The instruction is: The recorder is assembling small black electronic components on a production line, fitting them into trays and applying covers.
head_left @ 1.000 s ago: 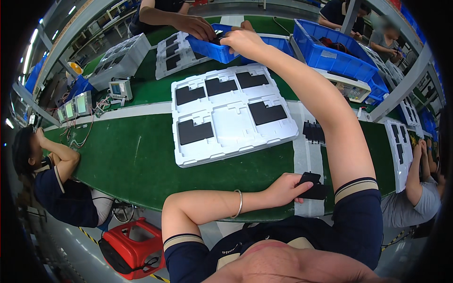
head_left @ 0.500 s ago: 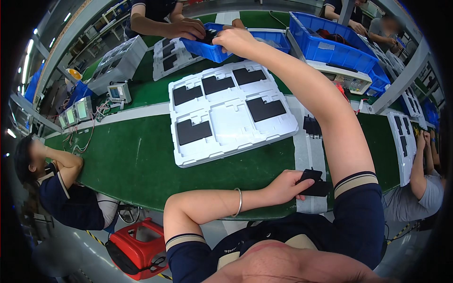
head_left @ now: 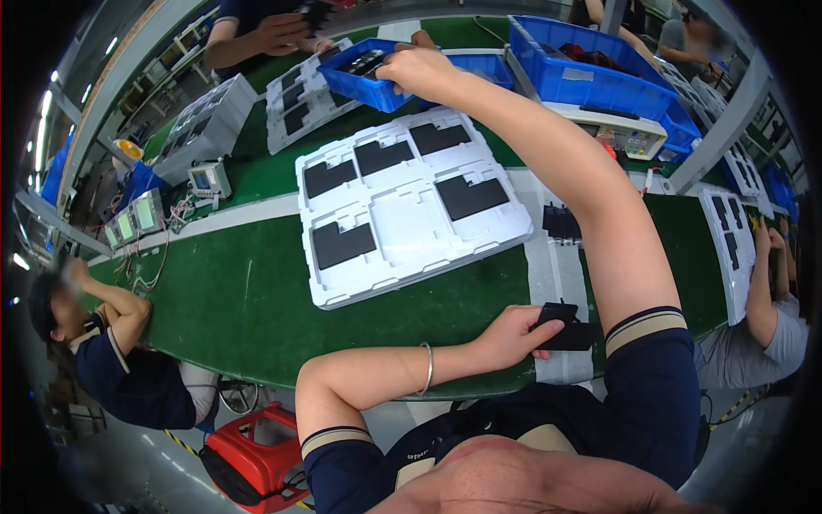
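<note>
My left hand (head_left: 512, 336) is closed on a flat black part (head_left: 568, 336) at the table's near edge, its thumb on top. My right hand (head_left: 421, 70) is stretched far forward to the right end of a small blue bin (head_left: 368, 96). Its fingers are curled over that end, beside dark parts in the bin; what they hold is hidden. Between my arms lies a white moulded tray (head_left: 411, 227), with L-shaped black parts in several recesses and one bare recess at the front middle. Another black part (head_left: 561, 223) rests on a pale strip (head_left: 548, 278) right of the tray.
Across the table, a co-worker's hand (head_left: 282, 34) holds a dark part. Large blue bin (head_left: 591, 81) and a bench meter (head_left: 629, 141) stand far right. More white trays (head_left: 278, 128) and small instruments (head_left: 141, 214) are on the left. A red stool (head_left: 257, 445) stands below.
The co-worker's hands have drawn back left from the small blue bin, one lifting a dark part. My hands stay nearly in place; the view has shifted slightly.
</note>
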`<state>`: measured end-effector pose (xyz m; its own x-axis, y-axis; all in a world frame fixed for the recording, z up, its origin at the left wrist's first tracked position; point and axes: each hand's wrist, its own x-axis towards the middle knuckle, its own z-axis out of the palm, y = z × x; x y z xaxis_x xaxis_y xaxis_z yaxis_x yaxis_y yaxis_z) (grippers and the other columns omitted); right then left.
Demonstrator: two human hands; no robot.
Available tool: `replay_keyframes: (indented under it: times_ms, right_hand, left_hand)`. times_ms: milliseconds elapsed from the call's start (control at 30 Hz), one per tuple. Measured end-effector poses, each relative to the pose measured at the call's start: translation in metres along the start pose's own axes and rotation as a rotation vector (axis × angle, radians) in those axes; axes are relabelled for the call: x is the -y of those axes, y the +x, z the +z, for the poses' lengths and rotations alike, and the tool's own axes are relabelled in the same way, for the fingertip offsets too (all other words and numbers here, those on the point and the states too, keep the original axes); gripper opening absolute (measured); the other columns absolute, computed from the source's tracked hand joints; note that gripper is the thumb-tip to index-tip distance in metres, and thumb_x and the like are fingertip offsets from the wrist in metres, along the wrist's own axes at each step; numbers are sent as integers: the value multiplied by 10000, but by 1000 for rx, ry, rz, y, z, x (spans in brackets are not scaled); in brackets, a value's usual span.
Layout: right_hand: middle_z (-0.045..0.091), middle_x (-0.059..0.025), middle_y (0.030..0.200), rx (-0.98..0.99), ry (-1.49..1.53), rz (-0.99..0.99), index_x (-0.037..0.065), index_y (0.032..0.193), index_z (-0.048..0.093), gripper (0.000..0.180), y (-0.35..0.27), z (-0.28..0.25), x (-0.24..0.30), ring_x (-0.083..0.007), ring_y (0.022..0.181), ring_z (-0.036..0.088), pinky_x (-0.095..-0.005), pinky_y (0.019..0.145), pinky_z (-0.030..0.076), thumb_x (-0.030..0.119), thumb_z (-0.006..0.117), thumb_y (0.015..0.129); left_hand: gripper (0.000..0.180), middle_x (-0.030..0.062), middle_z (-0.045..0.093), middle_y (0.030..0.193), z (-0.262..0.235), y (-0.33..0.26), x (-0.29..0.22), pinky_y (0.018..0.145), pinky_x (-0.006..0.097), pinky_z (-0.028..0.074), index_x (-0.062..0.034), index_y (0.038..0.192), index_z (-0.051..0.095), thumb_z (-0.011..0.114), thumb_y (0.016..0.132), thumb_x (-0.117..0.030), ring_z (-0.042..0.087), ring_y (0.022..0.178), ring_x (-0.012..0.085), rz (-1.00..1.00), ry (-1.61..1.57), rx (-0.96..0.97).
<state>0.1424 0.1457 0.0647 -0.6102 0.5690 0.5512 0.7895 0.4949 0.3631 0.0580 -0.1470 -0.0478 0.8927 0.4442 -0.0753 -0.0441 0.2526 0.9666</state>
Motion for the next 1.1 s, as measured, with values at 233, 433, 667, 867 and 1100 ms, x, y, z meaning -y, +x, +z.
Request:
replay_keyframes:
  times_ms: [233, 433, 667, 867, 1100]
  right_hand:
    - [559, 28, 714, -99, 105, -74, 178, 763, 606, 123, -77, -83, 12, -167, 804, 513, -383, 749, 305, 163, 644, 647]
    - [504, 23, 691, -22, 117, -30, 171, 706, 549, 62, -214, -258, 39, -158, 764, 481, -374, 723, 307, 145, 588, 666]
    - [469, 35, 677, 328, -88, 362, 172, 713, 552, 71, -356, -405, 68, -140, 738, 463, -346, 698, 290, 156, 587, 653]
    - [508, 33, 708, 382, -355, 570, 159, 743, 564, 131, -442, -411, 14, -152, 779, 472, -342, 715, 294, 189, 629, 633]
    - [579, 40, 734, 332, -586, 600, 174, 774, 617, 148, -492, -332, -147, -158, 822, 525, -356, 732, 314, 171, 640, 628]
  left_hand:
    - [258, 73, 610, 773, -3, -3, 7, 546, 223, 495, 62, 918, 565, 495, 909, -186, 599, 615, 102, -9, 31, -56]
    - [242, 96, 624, 795, -1, -9, 2, 579, 235, 487, 60, 941, 560, 465, 918, -160, 596, 650, 123, -63, 66, -61]
    - [258, 99, 624, 701, 1, -15, 0, 573, 237, 476, 51, 905, 572, 432, 921, -164, 579, 614, 119, -46, 246, -65]
    - [277, 104, 623, 686, 8, -13, 3, 544, 234, 467, 71, 844, 578, 435, 910, -157, 584, 585, 134, -19, 288, -134]
    - [306, 128, 615, 681, 13, -24, 23, 540, 253, 471, 91, 807, 550, 459, 891, -189, 593, 579, 163, 80, 255, -318]
